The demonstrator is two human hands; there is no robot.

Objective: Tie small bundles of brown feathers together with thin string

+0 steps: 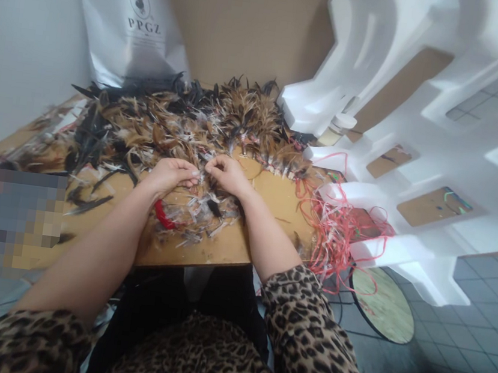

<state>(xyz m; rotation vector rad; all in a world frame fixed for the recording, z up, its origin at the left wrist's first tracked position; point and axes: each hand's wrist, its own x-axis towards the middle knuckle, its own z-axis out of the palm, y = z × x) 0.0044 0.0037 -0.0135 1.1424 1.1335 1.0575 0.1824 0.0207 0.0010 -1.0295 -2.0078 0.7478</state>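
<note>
On your far left, black feathers (91, 125) are lying in a loose heap on the counter (163, 253), with a silver PPGZ bag (144, 28) standing behind them. Brown feathers (160, 130) are spreading across the middle, reaching right up to your fingers. Your left hand (173, 176) is hanging over the near edge of that pile, its grip pinched at the fingertips; a red strip (164, 215) is showing just below the wrist. Clear-quilled feather scraps (200, 214) are lying in front of you, and your right hand (227, 175) is facing the left, thumb and forefinger drawn together. You are leaving it impossible to tell whether either grip is grasping a feather. Farther right, feather bunches (279, 165) are sitting in a row, a white-lidded jar (338, 128) is standing beyond, and pink string (335, 239) is trailing beside white foam packing (437, 276). You are risking mixing good feathers with scraps, since the two are lying so close; a brushing right forearm could snag the string and drag the bunches.
</note>
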